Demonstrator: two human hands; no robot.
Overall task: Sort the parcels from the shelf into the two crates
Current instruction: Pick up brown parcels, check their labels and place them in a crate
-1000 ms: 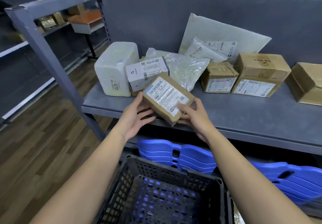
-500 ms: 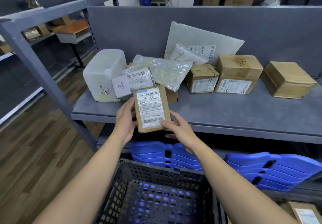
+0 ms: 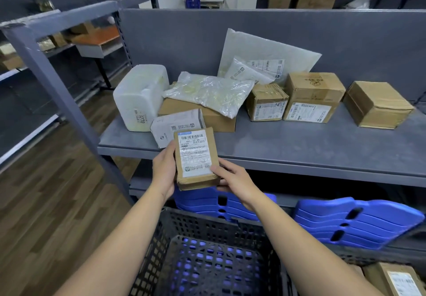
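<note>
I hold a small brown parcel (image 3: 196, 157) upright with its white label facing me, just in front of the grey shelf's (image 3: 299, 148) front edge. My left hand (image 3: 164, 171) grips its left side and my right hand (image 3: 232, 180) grips its lower right corner. Below my arms sits a dark perforated crate (image 3: 207, 256) with nothing visible inside. At the bottom right, a second container holds a brown labelled box (image 3: 396, 279). Several parcels remain on the shelf: a white wrapped block (image 3: 140, 95), a grey mailer (image 3: 177, 123), a clear bag (image 3: 212, 93) and brown boxes (image 3: 313, 97).
A grey upright post (image 3: 60, 97) stands at the left of the shelf. Blue plastic pieces (image 3: 355, 222) lie stacked under the shelf. Wooden floor (image 3: 46, 203) spreads to the left. More shelving with boxes stands behind.
The parcel has turned from tilted to upright, label toward me, and come slightly lower and nearer, off the shelf edge. Both hands kept their hold.
</note>
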